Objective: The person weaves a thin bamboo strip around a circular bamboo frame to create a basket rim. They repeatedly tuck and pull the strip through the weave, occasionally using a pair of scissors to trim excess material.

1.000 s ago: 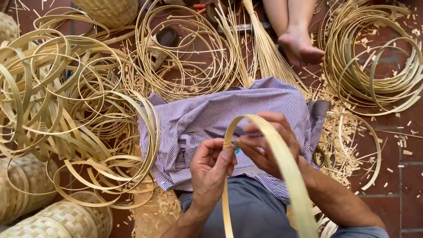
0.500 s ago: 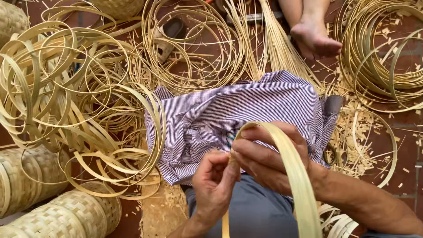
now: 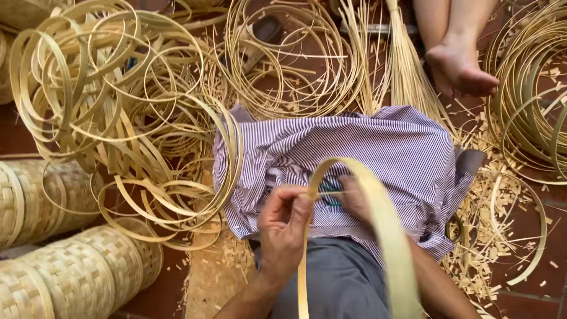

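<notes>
Left hand [image 3: 283,221] pinches the bamboo strip [image 3: 378,218] bent over the striped cloth [image 3: 384,142]; right hand [image 3: 354,198] behind it, grip unclear. Loop unclosed; finished hoops [image 3: 118,118] left of cloth.

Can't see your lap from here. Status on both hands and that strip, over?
Left hand pinching bamboo strip at its bend. Right hand behind the strip, grip partly hidden. Striped cloth on lap beneath. Nothing blocking.
</notes>
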